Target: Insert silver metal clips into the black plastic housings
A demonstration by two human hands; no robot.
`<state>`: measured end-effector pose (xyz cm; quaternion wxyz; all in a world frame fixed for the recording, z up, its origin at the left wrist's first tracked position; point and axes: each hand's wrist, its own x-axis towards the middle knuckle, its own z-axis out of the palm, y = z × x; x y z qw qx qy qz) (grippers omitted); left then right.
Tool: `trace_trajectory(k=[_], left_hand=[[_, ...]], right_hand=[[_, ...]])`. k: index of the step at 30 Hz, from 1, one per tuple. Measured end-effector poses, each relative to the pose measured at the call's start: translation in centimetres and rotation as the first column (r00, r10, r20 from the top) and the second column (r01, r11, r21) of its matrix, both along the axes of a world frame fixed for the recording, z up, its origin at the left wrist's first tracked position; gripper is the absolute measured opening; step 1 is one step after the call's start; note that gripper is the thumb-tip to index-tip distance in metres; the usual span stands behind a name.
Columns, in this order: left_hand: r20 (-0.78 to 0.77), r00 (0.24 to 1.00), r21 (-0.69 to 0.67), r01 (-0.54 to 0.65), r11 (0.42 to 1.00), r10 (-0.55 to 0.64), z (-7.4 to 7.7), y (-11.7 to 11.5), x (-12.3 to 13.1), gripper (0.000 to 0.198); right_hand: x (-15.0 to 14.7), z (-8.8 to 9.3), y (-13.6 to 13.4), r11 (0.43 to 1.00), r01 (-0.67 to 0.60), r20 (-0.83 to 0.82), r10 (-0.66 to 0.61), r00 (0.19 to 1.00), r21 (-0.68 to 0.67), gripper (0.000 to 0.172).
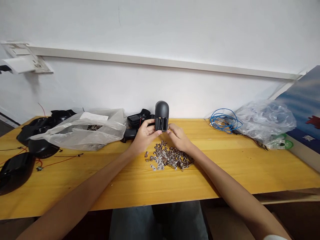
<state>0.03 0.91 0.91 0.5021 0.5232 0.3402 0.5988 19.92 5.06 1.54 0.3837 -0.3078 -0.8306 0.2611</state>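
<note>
A black rounded plastic housing (162,111) with an open battery compartment is held upright above the table. My left hand (146,136) grips its lower left side, thumb at the bottom edge. At the lower right corner, the fingers of my right hand (179,137) are closed against the housing; whether they also pinch a small part cannot be made out. Just below both hands lies a loose heap of small shiny metal battery contacts (170,156), some of them spring-shaped.
Several black housings (43,148) with red and black wires lie at the left, beside a clear plastic bag (107,133) of metal parts. More black parts (138,118) sit behind my left hand. A blue cable coil (225,120) and crumpled plastic bags (267,121) are at the right.
</note>
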Motion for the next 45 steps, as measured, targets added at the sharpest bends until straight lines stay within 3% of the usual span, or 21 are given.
trace_trajectory(k=[9,14,16,19,22,25,27,31,35,40,45], left_hand=[[0.060,0.997,0.020,-0.045,0.999,0.043,2.6,-0.3,-1.5,0.059],[0.148,0.989,0.041,-0.034,0.999,0.027,3.9,-0.7,-1.5,0.055],[0.188,0.982,0.018,0.002,1.000,-0.006,4.5,-1.1,-1.6,0.057],[0.174,0.974,-0.077,0.158,0.984,-0.143,5.0,-1.5,-1.8,0.058],[0.100,0.967,-0.228,0.250,0.941,-0.233,4.7,-1.8,-1.8,0.053],[0.010,0.976,-0.294,0.209,0.933,-0.216,3.8,-1.9,-1.3,0.043],[-0.028,0.977,-0.306,0.194,0.932,-0.213,3.0,-1.9,-0.9,0.038],[-0.060,0.984,-0.410,0.131,0.903,-0.170,2.0,-1.5,-0.4,0.036],[-0.101,0.983,-0.463,0.091,0.882,-0.154,1.4,-1.4,-0.3,0.031],[-0.118,0.983,-0.385,0.084,0.919,-0.139,0.9,-1.6,-0.1,0.024],[-0.092,0.982,-0.358,0.125,0.925,-0.168,0.5,-1.6,0.0,0.026]], right_hand=[[1.0,-0.2,1.4,0.985,0.036,-0.225,-0.075,0.972,-0.171,0.022],[1.1,-0.5,2.6,0.918,0.069,-0.354,-0.218,0.910,-0.389,0.018],[1.2,-0.4,3.0,0.878,0.035,-0.400,-0.253,0.881,-0.478,0.018],[1.5,0.1,3.1,0.833,-0.066,-0.457,-0.233,0.858,-0.549,0.024],[1.6,1.2,2.3,0.769,-0.192,-0.395,-0.085,0.915,-0.609,0.041],[1.3,2.6,0.6,0.658,-0.286,-0.275,0.122,0.954,-0.697,0.051],[0.9,3.2,-0.5,0.603,-0.308,-0.232,0.202,0.951,-0.736,0.048],[-0.2,3.2,-1.8,0.555,-0.293,-0.195,0.230,0.953,-0.779,0.038],[-0.9,2.5,-2.1,0.544,-0.279,-0.196,0.207,0.959,-0.791,0.032],[-1.2,2.2,-2.3,0.578,-0.212,-0.151,0.153,0.977,-0.788,0.028],[-1.3,2.3,-2.3,0.568,-0.185,-0.127,0.141,0.982,-0.802,0.026]])
